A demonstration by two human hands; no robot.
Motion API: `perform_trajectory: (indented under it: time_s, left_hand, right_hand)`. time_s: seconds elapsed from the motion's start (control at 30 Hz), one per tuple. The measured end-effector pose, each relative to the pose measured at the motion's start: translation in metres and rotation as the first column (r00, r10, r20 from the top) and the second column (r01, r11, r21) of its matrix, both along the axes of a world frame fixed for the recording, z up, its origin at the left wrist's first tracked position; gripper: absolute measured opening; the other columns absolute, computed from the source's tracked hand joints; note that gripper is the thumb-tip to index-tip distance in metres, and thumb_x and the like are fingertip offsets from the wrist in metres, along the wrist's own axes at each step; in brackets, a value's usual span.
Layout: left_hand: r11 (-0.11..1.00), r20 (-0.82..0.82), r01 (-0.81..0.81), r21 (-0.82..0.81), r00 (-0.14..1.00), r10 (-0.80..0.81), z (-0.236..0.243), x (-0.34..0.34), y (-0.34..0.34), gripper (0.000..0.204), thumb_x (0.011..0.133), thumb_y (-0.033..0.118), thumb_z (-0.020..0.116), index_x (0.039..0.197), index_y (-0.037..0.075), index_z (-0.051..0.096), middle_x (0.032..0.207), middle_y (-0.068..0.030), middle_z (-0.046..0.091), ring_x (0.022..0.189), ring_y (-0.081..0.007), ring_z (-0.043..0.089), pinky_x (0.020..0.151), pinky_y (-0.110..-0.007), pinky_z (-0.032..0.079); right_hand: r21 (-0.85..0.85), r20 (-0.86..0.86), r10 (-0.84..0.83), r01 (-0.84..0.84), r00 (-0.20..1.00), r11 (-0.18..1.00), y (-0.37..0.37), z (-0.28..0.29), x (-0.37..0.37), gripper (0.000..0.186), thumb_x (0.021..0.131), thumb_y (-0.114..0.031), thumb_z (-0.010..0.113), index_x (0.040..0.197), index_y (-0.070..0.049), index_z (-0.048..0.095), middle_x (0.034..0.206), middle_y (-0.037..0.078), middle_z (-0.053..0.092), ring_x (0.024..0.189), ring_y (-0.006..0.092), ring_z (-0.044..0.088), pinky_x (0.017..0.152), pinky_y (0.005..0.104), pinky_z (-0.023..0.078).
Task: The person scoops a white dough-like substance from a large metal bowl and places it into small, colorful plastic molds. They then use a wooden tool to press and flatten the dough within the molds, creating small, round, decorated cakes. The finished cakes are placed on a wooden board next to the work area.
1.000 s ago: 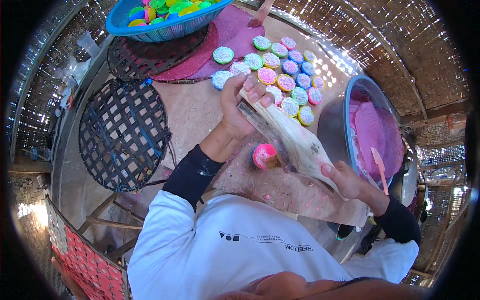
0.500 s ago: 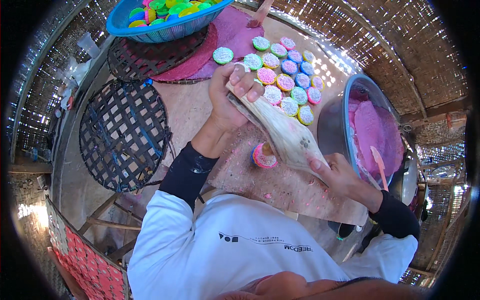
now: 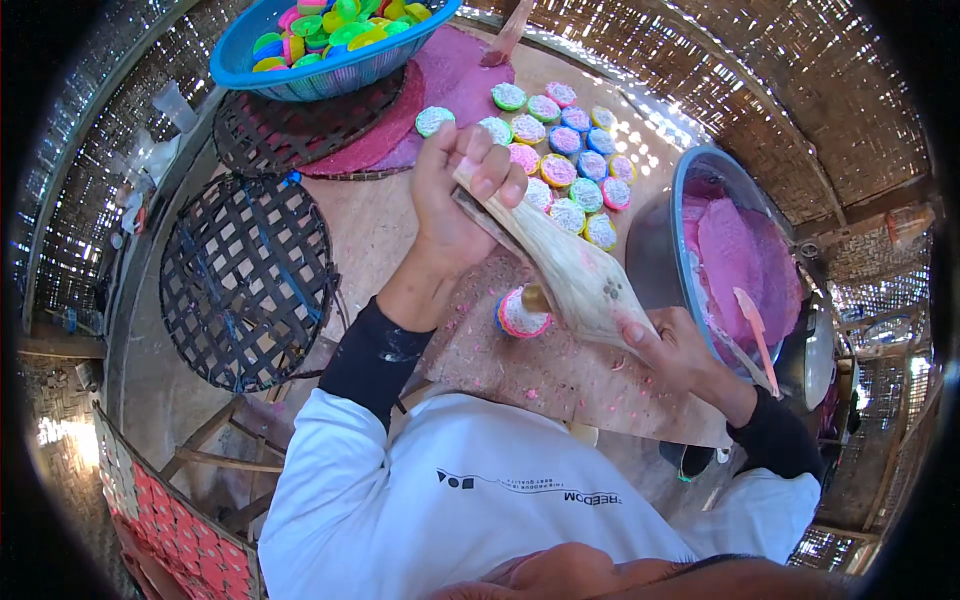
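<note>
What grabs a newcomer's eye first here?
Probably the pale wooden piece, slanting mid-picture between the person's left grip and right grip. Just beyond it, a cluster of bright cups topped with pale shreds stands out. A blue basket of colourful pieces sits upper left, and a grey tub with pink material at right.

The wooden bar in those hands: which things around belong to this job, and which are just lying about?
Seem part of the job:
- wooden bar, held by left hand and right hand
- small cup below it
- filled cups
- pink paste in grey tub

Probably just lying about:
- black woven tray
- clear plastic container
</note>
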State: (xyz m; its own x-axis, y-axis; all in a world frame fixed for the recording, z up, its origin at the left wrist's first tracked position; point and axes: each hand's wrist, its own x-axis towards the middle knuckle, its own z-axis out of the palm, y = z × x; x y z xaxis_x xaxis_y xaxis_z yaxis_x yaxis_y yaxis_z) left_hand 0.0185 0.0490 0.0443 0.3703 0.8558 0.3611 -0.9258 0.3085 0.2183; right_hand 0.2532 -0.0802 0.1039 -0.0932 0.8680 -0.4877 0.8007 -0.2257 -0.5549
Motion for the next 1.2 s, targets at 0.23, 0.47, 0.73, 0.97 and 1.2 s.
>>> perform_trajectory:
  time_s: [0.23,0.47,0.73,0.97,1.2]
  left_hand:
    - [0.94,-0.89,0.191,0.283,0.418,0.183,-0.04,0.006,-0.041,0.039,0.092,0.025,0.041,0.125,0.003,0.043,0.124,-0.0114,0.043,0.12,-0.0207,0.037,0.098,-0.035,0.033]
    - [0.863,-0.873,0.133,0.487,0.052,0.485,-0.103,0.019,-0.065,0.04,0.093,0.038,0.035,0.11,0.006,0.05,0.112,-0.0138,0.041,0.109,-0.0251,0.033,0.095,-0.039,0.025]
    - [0.666,-0.577,0.46,0.588,-0.338,0.743,-0.07,0.0,-0.101,0.056,0.087,0.044,0.041,0.13,0.009,0.039,0.122,-0.0143,0.037,0.113,-0.0381,0.029,0.095,-0.047,0.021]
    - [0.431,-0.097,0.674,0.6,-0.474,0.875,-0.077,-0.012,-0.135,0.063,0.084,0.048,0.044,0.134,0.009,0.035,0.137,-0.0119,0.03,0.12,-0.0385,0.025,0.095,-0.05,0.019]
    - [0.425,-0.248,0.356,0.832,-0.447,0.859,0.01,-0.009,-0.098,0.057,0.076,0.031,0.063,0.122,0.002,0.047,0.129,-0.0154,0.038,0.119,-0.0284,0.035,0.094,-0.046,0.028]
  right_hand:
    - [0.055,-0.342,-0.084,0.11,0.936,0.992,-0.02,-0.025,0.017,0.059,0.078,-0.054,0.06,0.075,0.005,0.063,0.052,-0.001,0.045,0.05,0.0059,0.041,0.042,0.0263,0.03]
    - [0.159,-0.359,-0.076,0.141,0.93,0.977,-0.021,-0.051,0.022,0.055,0.079,-0.052,0.058,0.078,0.003,0.064,0.05,0.0,0.045,0.049,0.0062,0.041,0.042,0.0267,0.031]
    - [0.291,-0.377,-0.075,0.194,0.923,0.937,-0.014,-0.067,0.035,0.054,0.082,-0.05,0.055,0.074,0.002,0.064,0.049,0.0,0.045,0.05,0.0055,0.041,0.042,0.0271,0.032]
    - [0.24,-0.452,-0.051,0.176,0.891,0.955,-0.014,-0.057,0.031,0.048,0.083,-0.046,0.056,0.084,0.001,0.066,0.052,0.0,0.048,0.053,0.0052,0.043,0.046,0.0266,0.035]
    - [0.252,-0.455,0.124,-0.006,0.882,0.968,-0.007,-0.04,-0.004,0.044,0.084,-0.042,0.056,0.098,-0.001,0.065,0.063,0.002,0.056,0.057,0.0053,0.045,0.049,0.0253,0.037]
